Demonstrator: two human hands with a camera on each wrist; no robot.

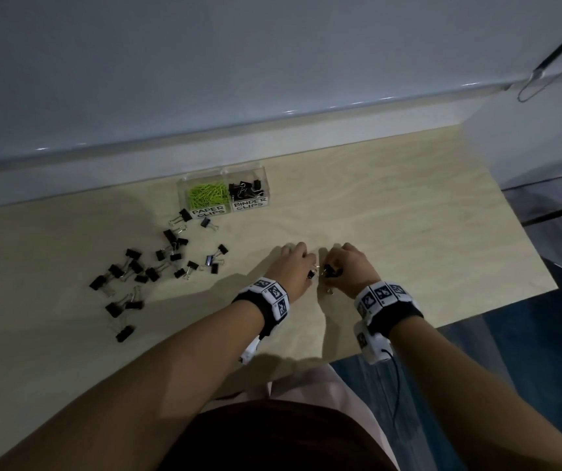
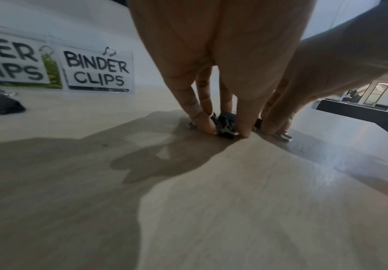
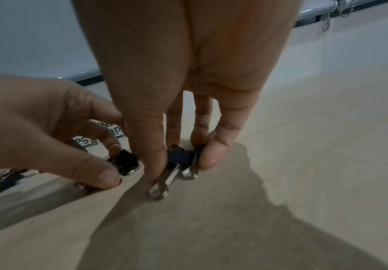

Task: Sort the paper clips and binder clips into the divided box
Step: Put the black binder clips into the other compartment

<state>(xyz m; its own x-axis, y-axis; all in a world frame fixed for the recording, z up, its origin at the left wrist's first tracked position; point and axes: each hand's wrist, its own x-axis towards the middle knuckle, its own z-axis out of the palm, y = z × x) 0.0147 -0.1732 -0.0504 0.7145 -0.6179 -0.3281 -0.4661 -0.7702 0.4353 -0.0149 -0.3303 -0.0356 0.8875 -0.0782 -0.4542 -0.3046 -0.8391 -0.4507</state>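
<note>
A clear divided box (image 1: 184, 193) stands at the back of the table. Its left half, labelled PAPER CLIPS, holds green paper clips (image 1: 206, 195); its right half, labelled BINDER CLIPS (image 2: 98, 70), holds black binder clips (image 1: 245, 190). Several loose black binder clips (image 1: 157, 263) lie scattered at the left. Both hands meet down on the tabletop right of that scatter. My left hand (image 1: 310, 266) pinches a black binder clip (image 2: 225, 126) against the table. My right hand (image 3: 181, 164) grips two binder clips (image 3: 179, 159), whose silver handles point toward the camera.
The light wood table (image 1: 408, 215) ends at a front-right edge (image 1: 476, 317) above a blue floor. A grey wall and ledge run behind the box. A silver clip handle (image 1: 329, 291) shows on the table just below the hands.
</note>
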